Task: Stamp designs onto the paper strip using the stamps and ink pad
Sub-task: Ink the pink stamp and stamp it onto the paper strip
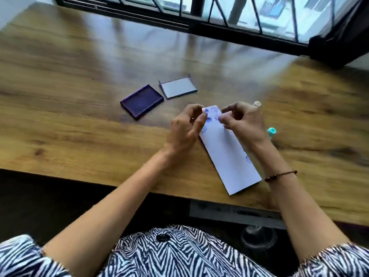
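My left hand (186,124) sits at the far end of the paper strip (227,154), fingers curled, thumb and forefinger drawn close at the strip's left edge; whether they pinch the paper or merely rest on it I cannot tell, the frame being blurred. My right hand (239,120) mirrors it at the right edge, fingers bunched toward the thumb; it may hold a small stamp, but nothing is clearly visible in it. Judgement: both hands are steadying the strip's top end so it does not shift during stamping. The strip lies flat on the tabletop (79,116), running diagonally from the near edge away from me. Blue prints cluster at its far end between my hands, one more shows near my right wrist, and the middle is blank, so the work appears partly done. Just beyond my right hand a pale stamp (257,103) lies on the tabletop, and a teal stamp (271,131) beside my wrist. The open ink pad (142,101) rests to the left, its lid (178,87) just beside it, both within reach.
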Tool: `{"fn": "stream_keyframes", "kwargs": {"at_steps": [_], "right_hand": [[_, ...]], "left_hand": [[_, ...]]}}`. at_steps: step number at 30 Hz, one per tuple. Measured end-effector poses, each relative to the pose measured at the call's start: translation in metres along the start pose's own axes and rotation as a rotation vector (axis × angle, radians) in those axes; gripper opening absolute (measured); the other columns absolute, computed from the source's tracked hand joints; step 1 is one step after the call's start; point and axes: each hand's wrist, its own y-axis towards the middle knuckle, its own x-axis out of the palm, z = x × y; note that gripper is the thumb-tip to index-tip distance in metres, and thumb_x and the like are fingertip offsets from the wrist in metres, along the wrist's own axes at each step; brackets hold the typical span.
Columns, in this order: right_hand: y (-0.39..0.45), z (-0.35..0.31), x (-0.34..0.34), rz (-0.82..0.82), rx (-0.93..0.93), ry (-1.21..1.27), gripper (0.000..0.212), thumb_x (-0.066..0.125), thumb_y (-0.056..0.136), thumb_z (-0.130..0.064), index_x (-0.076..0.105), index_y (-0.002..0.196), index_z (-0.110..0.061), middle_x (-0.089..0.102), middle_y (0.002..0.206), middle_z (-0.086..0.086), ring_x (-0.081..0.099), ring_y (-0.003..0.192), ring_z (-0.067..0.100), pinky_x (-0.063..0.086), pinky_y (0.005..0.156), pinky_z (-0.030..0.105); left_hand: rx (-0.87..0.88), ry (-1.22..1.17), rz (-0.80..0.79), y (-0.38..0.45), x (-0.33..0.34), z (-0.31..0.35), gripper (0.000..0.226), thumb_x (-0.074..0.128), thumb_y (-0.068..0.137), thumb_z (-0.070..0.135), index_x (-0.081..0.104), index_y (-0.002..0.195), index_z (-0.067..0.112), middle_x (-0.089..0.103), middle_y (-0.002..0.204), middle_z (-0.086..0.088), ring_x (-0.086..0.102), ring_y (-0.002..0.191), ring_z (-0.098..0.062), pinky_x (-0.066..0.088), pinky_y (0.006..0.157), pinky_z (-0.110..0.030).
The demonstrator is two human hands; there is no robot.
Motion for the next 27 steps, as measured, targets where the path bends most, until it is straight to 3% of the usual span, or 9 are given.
{"fn": "stream_keyframes", "kwargs": {"at_steps": [6, 18, 22, 27], "right_hand": [[-0.010, -0.002, 0.006, -0.073, -0.204, -0.357, 0.010, 0.065, 0.076, -0.010, 0.067, 0.086, -0.008, 0.067, 0.084, 0.013, 0.058, 0.081, 0.022, 0.046, 0.077, 0.035], [-0.013, -0.008, 0.022, -0.070, -0.203, -0.594, 0.014, 0.056, 0.080, -0.015, 0.063, 0.091, -0.010, 0.062, 0.097, 0.014, 0.059, 0.090, 0.034, 0.049, 0.075, 0.040], [-0.013, -0.008, 0.026, -0.061, -0.236, -0.711, 0.014, 0.055, 0.083, -0.018, 0.061, 0.094, -0.010, 0.060, 0.099, 0.013, 0.058, 0.092, 0.036, 0.039, 0.066, 0.034], [-0.014, -0.010, 0.033, -0.068, -0.328, -0.804, 0.011, 0.050, 0.083, -0.006, 0.057, 0.091, -0.005, 0.057, 0.095, 0.018, 0.055, 0.089, 0.037, 0.034, 0.062, 0.032]], "left_hand": [[-0.005, 0.100, -0.047, 0.006, 0.009, -0.008, 0.024, 0.048, 0.092, 0.019, 0.053, 0.110, 0.004, 0.067, 0.099, -0.015, 0.062, 0.089, -0.027, 0.047, 0.076, -0.033], [-0.053, 0.075, -0.032, 0.008, 0.006, -0.009, 0.024, 0.045, 0.093, 0.024, 0.054, 0.108, 0.008, 0.068, 0.098, -0.012, 0.062, 0.089, -0.022, 0.045, 0.075, -0.030], [-0.063, 0.062, -0.028, 0.009, 0.006, -0.010, 0.024, 0.045, 0.093, 0.025, 0.054, 0.108, 0.008, 0.068, 0.097, -0.012, 0.062, 0.089, -0.022, 0.046, 0.077, -0.033], [-0.071, 0.057, -0.023, 0.010, 0.006, -0.011, 0.025, 0.044, 0.093, 0.025, 0.053, 0.108, 0.008, 0.069, 0.099, -0.012, 0.063, 0.090, -0.022, 0.047, 0.077, -0.032]]}}
